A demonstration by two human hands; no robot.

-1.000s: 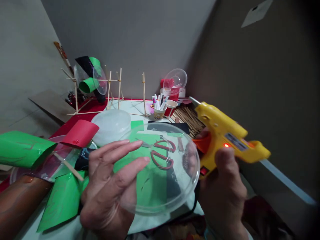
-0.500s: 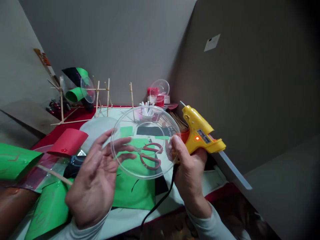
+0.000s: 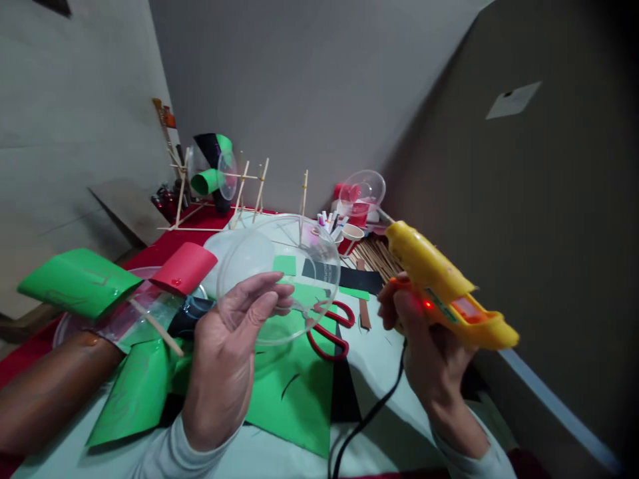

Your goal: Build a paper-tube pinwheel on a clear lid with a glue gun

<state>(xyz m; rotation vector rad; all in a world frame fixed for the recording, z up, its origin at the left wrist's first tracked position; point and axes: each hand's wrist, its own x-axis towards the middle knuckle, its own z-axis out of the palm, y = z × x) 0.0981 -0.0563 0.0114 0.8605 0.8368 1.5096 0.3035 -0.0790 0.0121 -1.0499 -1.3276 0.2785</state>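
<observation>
My left hand [image 3: 227,352] grips a clear round plastic lid [image 3: 279,338] by its left side, thumb in front, and the lid stands upright above the table. In my right hand [image 3: 434,359] is a yellow hot glue gun [image 3: 434,263], its nozzle toward the upper left and a red light glowing. A glue stick [image 3: 554,406] juts from its back, and a black cord [image 3: 372,419] hangs below. Red-handled scissors [image 3: 327,349] lie behind the lid on a green paper sheet [image 3: 299,419]; the blades are partly hidden.
To the left sits a wheel of green [image 3: 80,283], red [image 3: 184,266] and other curled papers on clear discs, with a brown roll [image 3: 64,392]. Stick frames [image 3: 259,189] stand at the back. Markers [image 3: 327,223], a paper cup [image 3: 351,239] and wooden sticks [image 3: 374,256] are near the wall.
My right hand has let go of the lid and moved right with the glue gun. The lid now rests in my left hand alone, and the view has turned left.
</observation>
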